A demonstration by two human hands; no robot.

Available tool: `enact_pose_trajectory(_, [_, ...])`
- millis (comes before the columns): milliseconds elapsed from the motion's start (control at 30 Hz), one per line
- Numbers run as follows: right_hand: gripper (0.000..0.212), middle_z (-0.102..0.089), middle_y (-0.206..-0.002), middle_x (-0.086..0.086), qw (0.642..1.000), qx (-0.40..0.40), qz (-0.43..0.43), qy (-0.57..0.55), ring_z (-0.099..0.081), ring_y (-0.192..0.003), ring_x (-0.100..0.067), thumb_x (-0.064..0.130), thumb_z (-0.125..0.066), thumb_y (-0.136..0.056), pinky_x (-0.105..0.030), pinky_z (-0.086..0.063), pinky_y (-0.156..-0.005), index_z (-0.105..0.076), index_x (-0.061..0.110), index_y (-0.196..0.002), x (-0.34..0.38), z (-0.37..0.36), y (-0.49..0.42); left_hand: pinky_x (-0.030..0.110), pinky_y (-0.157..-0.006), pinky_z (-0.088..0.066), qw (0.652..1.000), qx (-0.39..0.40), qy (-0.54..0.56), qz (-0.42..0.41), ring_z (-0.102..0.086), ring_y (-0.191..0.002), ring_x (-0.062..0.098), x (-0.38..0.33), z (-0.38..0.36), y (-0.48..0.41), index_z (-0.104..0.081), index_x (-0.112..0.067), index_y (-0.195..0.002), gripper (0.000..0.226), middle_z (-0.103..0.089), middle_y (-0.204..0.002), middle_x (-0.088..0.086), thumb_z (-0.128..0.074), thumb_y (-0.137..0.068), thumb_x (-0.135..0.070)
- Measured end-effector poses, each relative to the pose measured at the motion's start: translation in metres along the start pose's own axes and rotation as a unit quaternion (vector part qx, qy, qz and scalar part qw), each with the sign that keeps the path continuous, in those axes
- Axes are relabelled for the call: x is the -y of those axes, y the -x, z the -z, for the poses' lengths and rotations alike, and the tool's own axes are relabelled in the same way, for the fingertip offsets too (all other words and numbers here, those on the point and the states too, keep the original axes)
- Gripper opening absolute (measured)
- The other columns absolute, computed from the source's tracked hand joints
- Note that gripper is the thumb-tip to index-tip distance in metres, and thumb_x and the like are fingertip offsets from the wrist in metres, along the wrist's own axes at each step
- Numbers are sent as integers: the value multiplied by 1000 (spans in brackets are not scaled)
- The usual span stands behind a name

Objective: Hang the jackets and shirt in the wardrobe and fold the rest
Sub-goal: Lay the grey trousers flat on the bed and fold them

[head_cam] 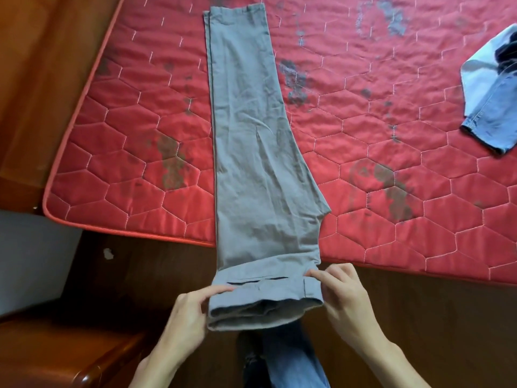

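Head view: grey trousers [251, 135] are lying lengthwise on the red quilted mattress [391, 191], legs stacked. Their long axis is running straight away from the person, with the hems near the far edge and the waist end overhanging the near edge above the wooden bed frame [419, 317]. The waist end is sitting turned over into a first fold. The left hand [184, 312] is pinching the fold's left end, fingers on top. The right hand [344, 298] is pinching its right end, fingers curled. Both hands are equally near. Judgement: the next turn is heading away from the person, along the legs. A denim garment [486, 107] is lying well apart at the right edge.
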State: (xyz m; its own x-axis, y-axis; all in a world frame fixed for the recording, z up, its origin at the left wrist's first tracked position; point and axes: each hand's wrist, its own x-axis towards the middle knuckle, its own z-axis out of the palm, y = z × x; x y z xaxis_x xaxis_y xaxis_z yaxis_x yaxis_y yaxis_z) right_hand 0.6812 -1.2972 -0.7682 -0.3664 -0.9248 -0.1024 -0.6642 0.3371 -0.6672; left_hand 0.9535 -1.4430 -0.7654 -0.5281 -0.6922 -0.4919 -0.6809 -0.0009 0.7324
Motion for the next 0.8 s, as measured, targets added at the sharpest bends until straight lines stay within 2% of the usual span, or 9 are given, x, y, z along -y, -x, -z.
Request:
enact_pose_trajectory(67, [35,-46,-88,6,999,-34,8,-10,-42,-89,-13,9,-63,-81,-12,-34,-79,-69,30,-108,0,-1,-23,21,-77,-50,995,-69,-57,-44,-64,-86,5,0,7,-18,-76,-41,-102,41,-62,-89,-13,-63,-74,-15])
enact_pose_trajectory(167, [19,-50,-98,6,995,-26,-38,-87,-49,-97,-12,15,-62,-86,-14,-37,-82,-68,28,-99,5,1,-64,26,-86,-50,990,-107,-61,-70,-61,-99,13,-5,17,-54,-73,-32,-105,32,-58,-105,-7,-67,-73,-30])
enact_pose_trajectory(233, [14,-55,-90,18,984,-4,-89,-152,-54,-88,-3,22,-57,-95,-13,-38,-74,-58,33,-86,11,1,-96,28,-93,-50,993,-100,53,-36,-65,-106,10,-22,20,-81,-72,-29,-108,30,-69,-111,-10,-72,-80,-39])
enact_pose_trajectory(333, [28,-54,-69,23,969,1,-173,-174,-50,-64,2,28,-57,-99,-16,-35,-61,-46,31,-74,2,-8,-144,34,-96,-53,978,-86,179,67,-68,-106,7,-31,15,-128,-70,-24,-113,26,-75,-109,-10,-72,-89,-32])
enact_pose_trajectory(433, [7,-64,-89,20,947,-20,-257,-191,-58,-84,10,34,-58,-98,-19,-42,-76,-61,29,-101,-20,-26,-176,45,-99,-53,970,-123,161,134,-69,-106,14,-21,10,-167,-65,-15,-119,38,-75,-109,-1,-68,-91,-41])
enact_pose_trajectory(567, [32,-64,-100,15,923,-25,-324,-208,-58,-92,9,36,-63,-95,-25,-49,-89,-58,21,-123,-38,-39,-186,44,-96,-54,952,-155,170,203,-70,-99,16,-16,0,-186,-56,-16,-130,48,-74,-107,4,-71,-90,-36])
enact_pose_trajectory(667, [47,-58,-121,8,937,-30,-294,-185,-56,-110,-5,35,-64,-94,-29,-45,-100,-49,18,-135,-29,-48,-171,34,-90,-53,956,-178,136,187,-68,-93,9,-20,-6,-183,-54,-14,-131,47,-73,-99,-2,-72,-90,-27])
enact_pose_trajectory(733, [51,-49,-139,-3,976,-77,-195,-59,-46,-130,-18,28,-60,-94,-35,-36,-110,-45,11,-140,-18,-54,-159,41,-97,-52,957,-212,114,163,-68,-103,15,-22,-7,-182,-57,-17,-128,45,-73,-108,3,-73,-89,-30])
enact_pose_trajectory(800, [53,-38,-153,-9,991,-89,-99,28,-34,-143,-22,20,-58,-94,-37,-27,-115,-42,10,-144,-6,-60,-154,38,-99,-50,956,-244,88,137,-67,-110,16,-27,-8,-184,-59,-23,-124,41,-73,-115,4,-74,-88,-34])
